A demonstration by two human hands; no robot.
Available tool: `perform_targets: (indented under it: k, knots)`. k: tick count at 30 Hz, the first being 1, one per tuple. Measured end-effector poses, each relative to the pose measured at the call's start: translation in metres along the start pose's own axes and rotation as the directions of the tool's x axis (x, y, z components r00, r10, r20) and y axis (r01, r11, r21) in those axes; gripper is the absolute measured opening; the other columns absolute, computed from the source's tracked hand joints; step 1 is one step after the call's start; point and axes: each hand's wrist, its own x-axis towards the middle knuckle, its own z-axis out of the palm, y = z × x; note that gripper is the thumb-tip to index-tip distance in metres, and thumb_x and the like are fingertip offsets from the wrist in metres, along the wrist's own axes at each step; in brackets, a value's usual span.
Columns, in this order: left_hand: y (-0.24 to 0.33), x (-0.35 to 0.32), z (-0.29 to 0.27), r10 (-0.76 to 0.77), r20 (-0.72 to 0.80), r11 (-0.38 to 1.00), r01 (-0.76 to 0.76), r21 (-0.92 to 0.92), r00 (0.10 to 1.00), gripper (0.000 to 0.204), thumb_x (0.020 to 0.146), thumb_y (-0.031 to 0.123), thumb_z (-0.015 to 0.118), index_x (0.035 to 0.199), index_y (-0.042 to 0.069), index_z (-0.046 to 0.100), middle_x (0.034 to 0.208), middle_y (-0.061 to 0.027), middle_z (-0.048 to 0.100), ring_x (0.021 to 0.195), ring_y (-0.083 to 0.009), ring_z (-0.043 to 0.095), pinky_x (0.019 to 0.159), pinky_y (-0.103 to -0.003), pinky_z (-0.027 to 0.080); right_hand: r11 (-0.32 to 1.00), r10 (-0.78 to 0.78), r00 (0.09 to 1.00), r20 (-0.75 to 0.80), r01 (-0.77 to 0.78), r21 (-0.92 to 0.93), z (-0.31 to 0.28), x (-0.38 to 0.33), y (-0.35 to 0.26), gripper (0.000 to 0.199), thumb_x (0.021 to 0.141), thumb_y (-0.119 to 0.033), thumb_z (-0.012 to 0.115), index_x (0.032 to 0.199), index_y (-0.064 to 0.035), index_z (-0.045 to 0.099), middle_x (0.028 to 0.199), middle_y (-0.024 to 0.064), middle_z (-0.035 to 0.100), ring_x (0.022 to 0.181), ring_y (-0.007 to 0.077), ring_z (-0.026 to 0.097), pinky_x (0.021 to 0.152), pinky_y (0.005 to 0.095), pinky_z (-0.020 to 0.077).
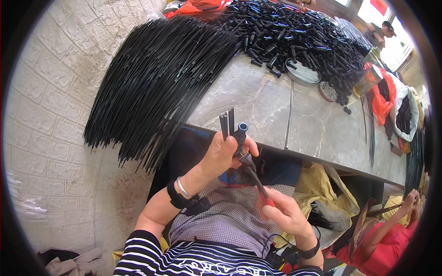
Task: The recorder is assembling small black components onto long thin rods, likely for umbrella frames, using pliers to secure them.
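Nearest your lap, your right hand is clenched on the red handle of a black-shafted tool, whose shaft slants up and leftward to your left hand. That left hand grips a small black sleeve with a blue rim and a few thin black rods, which stand upright past your fingers; the tool's tip meets the sleeve's lower end. Both hands hang over your checked apron, just short of the table edge, with open air between them and the stone.

Beyond your left hand the grey stone tabletop lies bare up to a long rod lying across it. Left of your left hand, a thick fan of black rods overhangs the table's end beside the white brick wall. Farther out sits a heap of black sleeves, with a round metal dish at its near edge. Right of your right hand, another person's hand works below the table.
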Motion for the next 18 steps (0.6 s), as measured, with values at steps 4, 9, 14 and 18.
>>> perform_targets:
  k: [4,9,14,18]
  knots:
    - [0.0057,0.0032,0.0019,0.016,-0.027,0.997,-0.014,0.081,1.000,0.086,0.085,0.078,0.034,0.085,-0.002,0.067,0.049,0.0044,0.045,0.042,-0.0018,0.035,0.040,-0.020,0.024,0.893,-0.191,0.978,-0.082,0.139,-0.428,0.0005,-0.0016,0.0004,0.048,0.094,-0.012,0.056,0.138,0.0026,0.042,0.103,0.0147,0.059,0.082,0.0230,0.061,0.071,0.0311,0.0490]
    - [0.0070,0.0025,0.0004,0.028,-0.046,0.995,-0.023,0.098,0.999,0.085,0.084,0.078,0.037,0.084,-0.001,0.067,0.050,0.0045,0.046,0.043,-0.0016,0.038,0.040,-0.019,0.024,0.851,-0.216,0.969,-0.120,0.126,-0.511,0.0045,-0.0014,-0.0029,0.050,0.093,-0.014,0.058,0.138,0.0021,0.042,0.098,0.0187,0.059,0.080,0.0318,0.061,0.071,0.0352,0.0492]
    - [0.0092,0.0001,-0.0053,0.014,0.012,0.999,-0.014,0.029,1.000,0.062,0.090,0.061,0.052,0.084,0.002,0.069,0.063,0.0062,0.048,0.053,-0.0021,0.043,0.047,-0.018,0.033,0.829,-0.227,0.966,-0.120,0.127,-0.545,0.0032,-0.0015,-0.0058,0.046,0.093,-0.014,0.057,0.135,0.0022,0.045,0.092,0.0170,0.058,0.075,0.0326,0.059,0.068,0.0365,0.0482]
    - [0.0095,-0.0004,-0.0047,0.029,-0.004,0.998,-0.029,0.047,1.000,0.057,0.092,0.056,0.054,0.083,0.001,0.069,0.061,0.0067,0.047,0.053,-0.0020,0.044,0.047,-0.018,0.033,0.821,-0.238,0.964,-0.116,0.136,-0.554,0.0029,-0.0007,-0.0054,0.043,0.093,-0.013,0.056,0.132,0.0027,0.047,0.087,0.0162,0.056,0.073,0.0320,0.058,0.066,0.0372,0.0471]
